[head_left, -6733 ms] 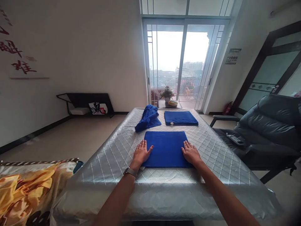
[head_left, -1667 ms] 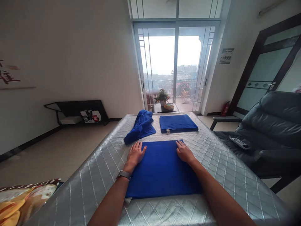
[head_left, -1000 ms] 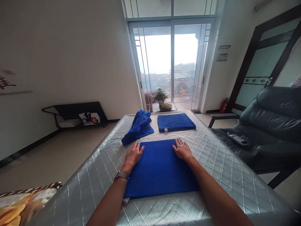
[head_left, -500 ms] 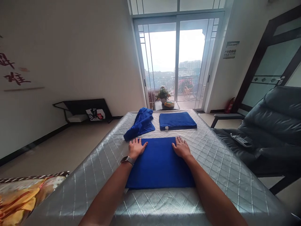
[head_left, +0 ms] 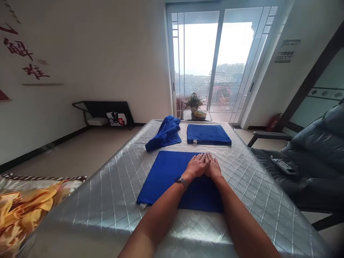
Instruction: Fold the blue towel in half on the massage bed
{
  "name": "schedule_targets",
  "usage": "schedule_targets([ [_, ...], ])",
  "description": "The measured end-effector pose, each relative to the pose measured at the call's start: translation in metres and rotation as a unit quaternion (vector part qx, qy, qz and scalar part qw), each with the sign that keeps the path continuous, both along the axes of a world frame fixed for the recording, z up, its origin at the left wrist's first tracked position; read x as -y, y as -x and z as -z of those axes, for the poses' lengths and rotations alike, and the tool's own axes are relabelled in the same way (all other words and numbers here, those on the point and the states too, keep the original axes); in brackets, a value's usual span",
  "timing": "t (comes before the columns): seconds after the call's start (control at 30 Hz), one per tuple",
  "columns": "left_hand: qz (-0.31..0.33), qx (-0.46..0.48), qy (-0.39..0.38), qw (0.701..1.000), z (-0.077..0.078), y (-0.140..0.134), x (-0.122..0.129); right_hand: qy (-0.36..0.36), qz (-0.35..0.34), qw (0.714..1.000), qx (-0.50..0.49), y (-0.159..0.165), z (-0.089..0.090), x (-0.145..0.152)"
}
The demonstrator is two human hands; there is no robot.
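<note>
A folded blue cloth (head_left: 166,179) lies flat before me on a silver quilted cover (head_left: 113,204). My left hand (head_left: 197,165) rests palm down on its right half, fingers stretched out, holding nothing. Right beside it, my right hand (head_left: 213,166) lies flat near the cloth's far right corner, the two hands touching. A watch (head_left: 182,181) is on my left wrist. Beyond the hands sits a neat stack of folded blue cloths (head_left: 209,133) with a white tag. To its left is a crumpled blue cloth (head_left: 166,133).
A dark armchair (head_left: 317,154) with a handheld controller (head_left: 284,166) on it stands to the right. Yellow fabric (head_left: 29,208) is at the lower left. Past the far edge, a small table (head_left: 185,116) holds a potted plant (head_left: 194,101) before sliding glass doors.
My left hand has slid right across the cloth, from its left edge to beside my right hand. My right hand stays near the far right corner. The view has shifted slightly.
</note>
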State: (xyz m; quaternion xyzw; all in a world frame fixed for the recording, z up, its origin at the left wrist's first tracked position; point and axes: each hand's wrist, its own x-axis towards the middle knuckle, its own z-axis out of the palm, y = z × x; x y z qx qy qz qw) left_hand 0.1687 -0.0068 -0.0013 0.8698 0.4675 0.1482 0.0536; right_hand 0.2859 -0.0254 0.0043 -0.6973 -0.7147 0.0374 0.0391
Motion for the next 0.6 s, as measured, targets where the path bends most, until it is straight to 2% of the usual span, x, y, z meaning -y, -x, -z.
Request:
schedule_targets([
  [0.2,-0.073,-0.026,0.045,0.996,-0.003,0.061,-0.009,0.008,0.028,0.999,-0.035,0.007,-0.008,-0.002],
  [0.47,-0.221,-0.06,0.063,0.972,0.0,0.184,-0.021,0.017,0.032,0.999,-0.039,0.007,-0.011,-0.001],
  [0.6,-0.241,-0.057,0.049,0.968,0.006,0.205,-0.022,0.019,0.035,0.999,-0.031,0.007,-0.01,-0.002],
])
